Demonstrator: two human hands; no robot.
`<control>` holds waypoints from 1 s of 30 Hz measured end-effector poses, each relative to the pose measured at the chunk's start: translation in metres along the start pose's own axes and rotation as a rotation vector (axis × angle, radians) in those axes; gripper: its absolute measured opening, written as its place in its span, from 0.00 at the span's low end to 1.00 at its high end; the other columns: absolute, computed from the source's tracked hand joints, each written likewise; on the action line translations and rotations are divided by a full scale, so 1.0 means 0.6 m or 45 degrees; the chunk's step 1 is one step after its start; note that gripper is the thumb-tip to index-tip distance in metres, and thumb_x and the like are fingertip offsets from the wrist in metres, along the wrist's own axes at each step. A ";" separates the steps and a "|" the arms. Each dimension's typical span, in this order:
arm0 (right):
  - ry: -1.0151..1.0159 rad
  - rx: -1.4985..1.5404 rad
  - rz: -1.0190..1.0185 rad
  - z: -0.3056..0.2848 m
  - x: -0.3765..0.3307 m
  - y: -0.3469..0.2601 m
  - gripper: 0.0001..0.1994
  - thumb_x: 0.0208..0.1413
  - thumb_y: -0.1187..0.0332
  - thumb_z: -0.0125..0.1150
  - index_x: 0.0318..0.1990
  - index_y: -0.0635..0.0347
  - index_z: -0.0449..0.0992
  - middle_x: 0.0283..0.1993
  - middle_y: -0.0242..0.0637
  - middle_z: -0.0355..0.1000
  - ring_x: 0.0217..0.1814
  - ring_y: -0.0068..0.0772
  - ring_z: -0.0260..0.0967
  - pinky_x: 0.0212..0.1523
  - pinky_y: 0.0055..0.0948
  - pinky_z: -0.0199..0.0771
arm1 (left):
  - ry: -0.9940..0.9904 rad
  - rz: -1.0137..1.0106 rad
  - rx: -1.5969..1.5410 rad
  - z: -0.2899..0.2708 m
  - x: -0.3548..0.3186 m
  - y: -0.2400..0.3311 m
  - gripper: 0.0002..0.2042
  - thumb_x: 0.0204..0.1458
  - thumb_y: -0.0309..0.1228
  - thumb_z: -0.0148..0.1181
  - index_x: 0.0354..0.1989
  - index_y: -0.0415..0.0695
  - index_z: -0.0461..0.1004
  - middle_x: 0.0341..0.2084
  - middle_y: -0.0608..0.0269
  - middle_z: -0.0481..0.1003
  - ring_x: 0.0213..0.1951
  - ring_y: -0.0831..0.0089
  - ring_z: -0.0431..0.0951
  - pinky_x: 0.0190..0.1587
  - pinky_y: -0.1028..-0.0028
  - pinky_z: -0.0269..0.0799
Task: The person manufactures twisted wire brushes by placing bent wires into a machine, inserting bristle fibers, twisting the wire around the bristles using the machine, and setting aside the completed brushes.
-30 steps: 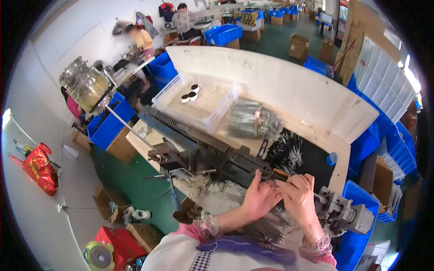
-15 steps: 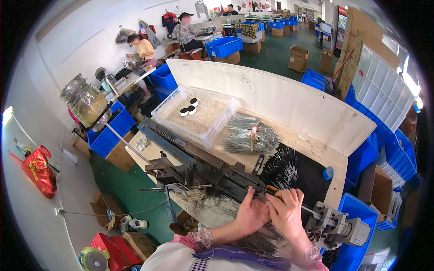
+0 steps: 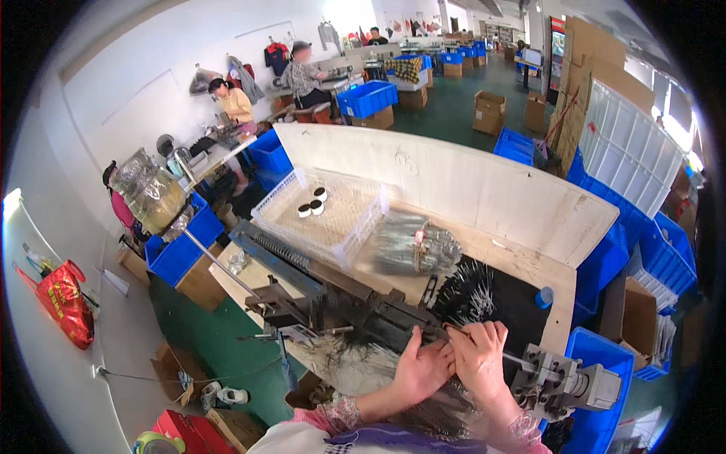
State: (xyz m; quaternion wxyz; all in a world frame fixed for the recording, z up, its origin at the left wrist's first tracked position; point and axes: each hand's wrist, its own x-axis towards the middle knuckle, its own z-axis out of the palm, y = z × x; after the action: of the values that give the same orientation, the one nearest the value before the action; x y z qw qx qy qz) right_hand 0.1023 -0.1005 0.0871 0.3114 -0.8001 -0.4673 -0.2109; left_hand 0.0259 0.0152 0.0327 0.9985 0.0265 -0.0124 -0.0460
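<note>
Hands pressed side by side work at a long dark metal machine (image 3: 333, 303) that runs slantwise across a pale wooden workbench (image 3: 484, 197). Two hands show: the left hand (image 3: 420, 368) curls shut over the machine's near end, and the right hand (image 3: 478, 357), touching it, pinches a thin metal rod (image 3: 529, 363) between thumb and fingers, with the rod running on toward a grey block-shaped motor housing (image 3: 563, 382) at the machine's right end. What the left hand grips under its palm is hidden. Behind the machine sits one white lattice tray (image 3: 321, 219) holding three small black-and-white caps (image 3: 314, 204) clustered at its far side, its floor otherwise bare. Beside the tray lies one banded bundle of grey rods (image 3: 412, 246), and just right of it loose rods fan out over a black mat (image 3: 499, 303); their number cannot be counted. One small blue cap (image 3: 544, 296) rests at the mat's right edge. Blue plastic bins (image 3: 635, 250) stack right of the bench, partly cut off by the rim. Two other people (image 3: 302, 72) sit at tables well beyond the machine, and a red bag (image 3: 64, 303) hangs far to its left.
</note>
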 end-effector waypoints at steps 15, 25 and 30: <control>-0.266 0.184 0.104 -0.013 0.047 0.090 0.04 0.45 0.68 0.63 0.29 0.53 0.81 0.24 0.30 0.70 0.33 0.34 0.71 0.44 0.34 0.63 | 0.226 0.135 0.176 0.026 0.026 0.008 0.39 0.60 0.59 0.35 0.56 0.26 0.59 0.56 0.42 0.63 0.64 0.53 0.58 0.69 0.59 0.48; -0.361 0.087 0.052 -0.014 0.042 0.073 0.04 0.44 0.70 0.62 0.28 0.54 0.81 0.24 0.31 0.71 0.34 0.34 0.71 0.47 0.35 0.60 | 0.240 0.099 0.312 0.035 0.017 0.017 0.34 0.60 0.58 0.38 0.51 0.32 0.63 0.51 0.51 0.68 0.57 0.61 0.66 0.65 0.63 0.56; -0.362 0.043 0.067 -0.023 0.047 0.073 0.04 0.44 0.68 0.63 0.29 0.52 0.82 0.25 0.31 0.72 0.34 0.34 0.72 0.46 0.35 0.61 | 0.275 0.090 0.222 0.035 0.026 0.016 0.37 0.60 0.57 0.36 0.53 0.25 0.59 0.55 0.41 0.63 0.61 0.53 0.61 0.69 0.60 0.50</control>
State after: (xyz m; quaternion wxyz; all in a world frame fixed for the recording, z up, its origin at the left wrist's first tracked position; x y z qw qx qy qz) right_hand 0.1536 -0.1091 0.1015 0.2608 -0.8285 -0.4891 -0.0793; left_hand 0.0417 0.0225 0.0544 0.9889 0.1176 0.0904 -0.0063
